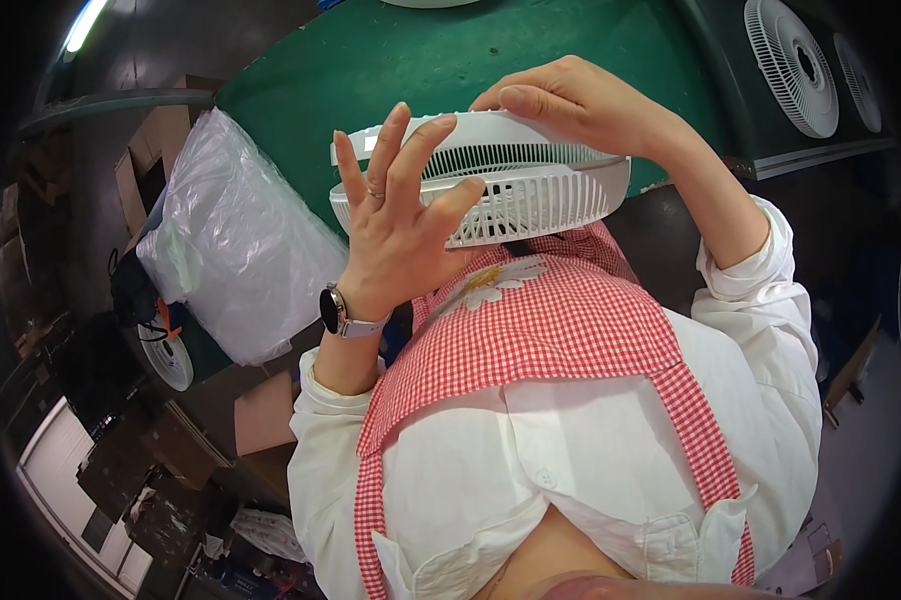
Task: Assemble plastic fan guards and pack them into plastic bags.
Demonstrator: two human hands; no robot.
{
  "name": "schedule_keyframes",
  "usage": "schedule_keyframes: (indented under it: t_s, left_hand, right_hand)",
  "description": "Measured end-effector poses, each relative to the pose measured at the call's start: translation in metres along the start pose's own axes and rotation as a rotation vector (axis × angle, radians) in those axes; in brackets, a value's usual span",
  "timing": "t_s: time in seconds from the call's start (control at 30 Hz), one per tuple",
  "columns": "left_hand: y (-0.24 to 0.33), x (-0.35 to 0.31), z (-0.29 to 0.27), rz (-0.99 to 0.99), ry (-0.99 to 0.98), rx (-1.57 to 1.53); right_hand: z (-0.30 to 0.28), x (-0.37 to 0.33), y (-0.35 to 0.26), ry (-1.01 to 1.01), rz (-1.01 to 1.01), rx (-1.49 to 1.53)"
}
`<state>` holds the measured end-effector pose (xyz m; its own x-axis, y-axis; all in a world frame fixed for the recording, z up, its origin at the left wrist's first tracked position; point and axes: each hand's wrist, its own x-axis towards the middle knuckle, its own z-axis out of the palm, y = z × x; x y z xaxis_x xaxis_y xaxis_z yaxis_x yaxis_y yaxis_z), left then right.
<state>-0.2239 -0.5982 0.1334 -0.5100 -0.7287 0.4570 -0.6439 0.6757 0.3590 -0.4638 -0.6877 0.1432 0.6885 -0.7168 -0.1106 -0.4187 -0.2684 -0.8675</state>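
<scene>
A round white fan guard [570, 205] with slatted sides stands tilted at the near edge of the green table, its two rims a little apart on the side facing me. My left hand [395, 220] is at the guard's left side with fingers spread, the thumb over the slats; whether it presses on them I cannot tell. My right hand [590, 105] lies curled over the far right of the upper rim and grips it, its other fingertips partly hidden. The guard's inside shows only through the gap and the slats.
The green tabletop [390, 60] stretches beyond the guard. To the left lies a heap of clear plastic bags [245, 240]. More white fan guards [795, 65] rest on a dark surface at the far right. Another round white part [165, 355] sits below the bags, near cardboard boxes [265, 415].
</scene>
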Motion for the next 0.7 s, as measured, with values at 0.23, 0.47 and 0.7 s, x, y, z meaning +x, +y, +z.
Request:
schedule_keyframes:
  t_s: [0.23,0.47,0.7]
  left_hand:
    - [0.002,0.012,-0.005,-0.011,-0.087,0.016]
    - [0.004,0.016,-0.002,-0.004,-0.073,0.002]
    - [0.006,0.019,-0.002,0.028,-0.099,0.013]
  right_hand:
    - [-0.004,0.004,0.003,0.030,-0.022,0.010]
    - [-0.006,0.001,0.000,-0.033,0.008,0.035]
    - [-0.010,0.004,0.003,-0.072,0.074,0.006]
